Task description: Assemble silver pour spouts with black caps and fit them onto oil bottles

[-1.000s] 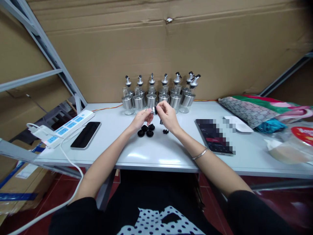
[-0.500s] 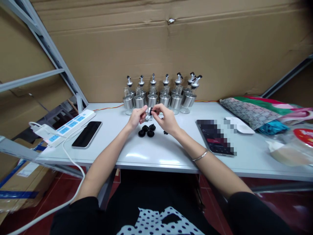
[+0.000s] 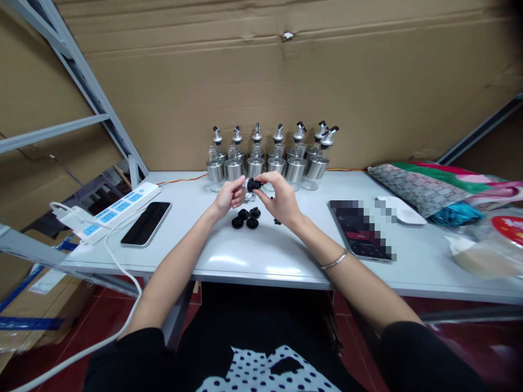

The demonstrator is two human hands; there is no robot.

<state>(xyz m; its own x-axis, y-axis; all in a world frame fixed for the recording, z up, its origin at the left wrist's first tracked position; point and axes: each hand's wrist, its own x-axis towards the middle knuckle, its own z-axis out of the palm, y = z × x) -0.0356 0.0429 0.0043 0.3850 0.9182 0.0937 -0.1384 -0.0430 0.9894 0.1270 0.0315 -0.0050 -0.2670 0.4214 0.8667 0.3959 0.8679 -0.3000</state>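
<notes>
Both hands clamped on one small part: left hand [image 3: 230, 197] pinches its silvery end between thumb and fingers, right hand [image 3: 281, 201] has thumb and fingertips closed on the black end. Part is a stopper piece [image 3: 252, 185], held roughly sideways above the table [image 3: 261, 253], in front of the bottles [image 3: 255, 164]. Pale, shiny bits below the hands partly hidden, possibly more silvery pieces; hard to tell.

Four black caps [image 3: 252, 223] clustered on table, just below and between hands as seen. Tiny black pieces [image 3: 277, 221] near right hand, to the right of caps.

Bottles upright in two rows, steel sleeves over glass. Back row wears silver-and-black pourers [image 3: 257, 132]; front row bare-necked, except rightmost, which has a pourer too.

Left side: phone [image 3: 146, 224] lying flat, dark screen, beside white power strip [image 3: 122, 209] with charger plugged in. Right side: larger device [image 3: 359, 231] with lit screen, partly pixelated; colourful bag [image 3: 412, 188] and tape roll [image 3: 482, 261] farther right. Bracelet [image 3: 335, 260] on right forearm. Cardboard [image 3: 261, 76] behind.
</notes>
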